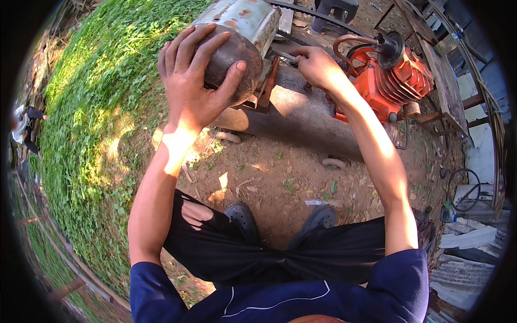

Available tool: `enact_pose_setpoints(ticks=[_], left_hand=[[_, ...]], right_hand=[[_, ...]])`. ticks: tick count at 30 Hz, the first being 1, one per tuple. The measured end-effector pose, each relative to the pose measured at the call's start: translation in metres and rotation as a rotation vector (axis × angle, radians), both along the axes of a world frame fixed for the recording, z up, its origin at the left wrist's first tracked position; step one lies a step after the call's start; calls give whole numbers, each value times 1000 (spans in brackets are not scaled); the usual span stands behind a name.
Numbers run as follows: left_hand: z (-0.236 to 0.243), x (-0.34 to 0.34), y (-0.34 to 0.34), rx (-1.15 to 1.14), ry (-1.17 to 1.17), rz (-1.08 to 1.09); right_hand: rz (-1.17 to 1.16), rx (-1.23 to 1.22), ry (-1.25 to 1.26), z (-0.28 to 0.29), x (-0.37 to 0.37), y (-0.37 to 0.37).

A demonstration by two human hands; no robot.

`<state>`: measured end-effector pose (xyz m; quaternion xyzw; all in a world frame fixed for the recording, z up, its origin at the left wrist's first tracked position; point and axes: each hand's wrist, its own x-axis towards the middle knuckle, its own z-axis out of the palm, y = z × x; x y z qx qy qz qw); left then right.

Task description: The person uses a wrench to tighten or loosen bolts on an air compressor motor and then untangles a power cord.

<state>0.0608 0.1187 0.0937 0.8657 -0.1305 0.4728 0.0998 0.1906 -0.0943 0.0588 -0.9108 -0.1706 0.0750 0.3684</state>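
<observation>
My left hand (pixel 196 75) lies with its fingers spread over the dark, rounded end cover (pixel 239 62) of a worn grey-green electric motor (pixel 239 16). This motor sits on a rusty bracket (pixel 267 86) on top of a long brown cylindrical tank (pixel 301 110). My right hand (pixel 319 67) is closed around a slim metal tool (pixel 284 56), which points left toward the motor's base; its tip is hidden beside the bracket. Just right of that hand stands a red finned compressor pump (pixel 390 81) with a round black piece (pixel 391 50) on top.
A black belt (pixel 318 19) runs behind the motor. Beyond it stands a dark plastic stool (pixel 335 8). A wooden bench (pixel 441 81) and corrugated sheets (pixel 468 242) line the right. Green plants (pixel 97 107) cover the left, and another person (pixel 27 126) shows at the far left edge.
</observation>
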Motion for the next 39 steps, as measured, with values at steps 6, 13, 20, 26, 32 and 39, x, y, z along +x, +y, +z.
enact_pose_setpoints(ticks=[6,13,20,26,32,39], left_hand=[[-2,-1,5,4,9,3],[-2,1,4,3,-8,-10],[-1,2,2,1,-16,-7],[0,-1,0,16,24,10],[0,3,0,11,-23,-9],[-1,1,4,11,-23,-7]], right_hand=[[-85,-96,-42,-12,22,-10],[-168,-282,-49,-30,33,-8],[18,-426,-405,-40,-1,-1],[101,-375,-291,-40,-47,32],[96,0,-128,-34,-46,35],[224,-256,-143,20,-43,9]])
